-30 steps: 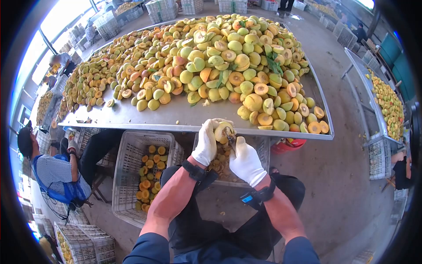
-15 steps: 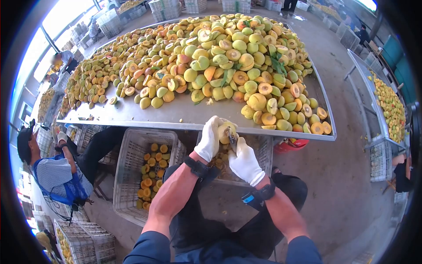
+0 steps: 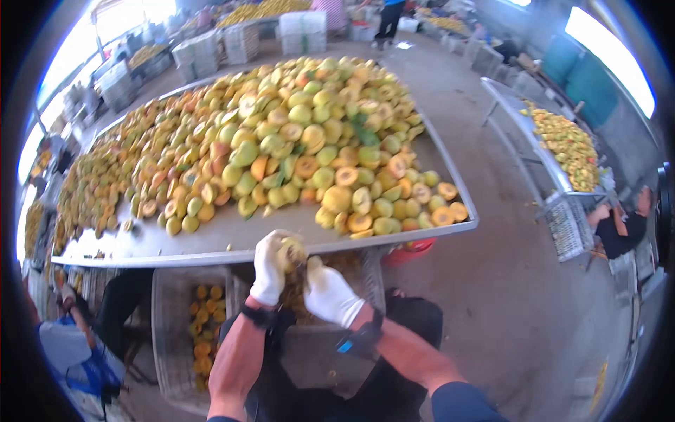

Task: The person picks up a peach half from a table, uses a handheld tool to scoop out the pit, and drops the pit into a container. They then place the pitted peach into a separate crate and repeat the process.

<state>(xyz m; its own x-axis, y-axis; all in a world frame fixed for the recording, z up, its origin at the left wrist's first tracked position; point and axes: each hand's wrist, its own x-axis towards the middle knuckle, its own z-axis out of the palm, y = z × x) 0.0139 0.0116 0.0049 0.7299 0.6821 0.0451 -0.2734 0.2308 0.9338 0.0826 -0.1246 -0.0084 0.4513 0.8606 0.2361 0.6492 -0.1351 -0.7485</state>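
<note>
My left hand (image 3: 268,271), in a white glove, is closed round a yellow peach half (image 3: 290,255) just past the near edge of the metal table (image 3: 232,235). My right hand (image 3: 332,294), gloved too, is closed on a small metal pitting tool (image 3: 303,268). Its dark tip meets the fruit; fingers and blur hide most of it. Heaped on the table are many cut peaches (image 3: 302,137), some showing brown pit centres. Below my hands, a crate (image 3: 374,281) holds brownish scraps. At its left stands a pale plastic crate (image 3: 169,352) with peach halves (image 3: 204,323) inside.
Another person (image 3: 77,344) sits at the left by the same table. A red bucket (image 3: 410,251) stands beneath the table's right corner. Further right, a second table (image 3: 524,137) bears more fruit, with a person (image 3: 622,232) beside it. Stacked crates (image 3: 302,32) line the back.
The camera view has swung right and up, so the table and my hands appear further left and lower. Both hands still hold the peach half and the tool close together.
</note>
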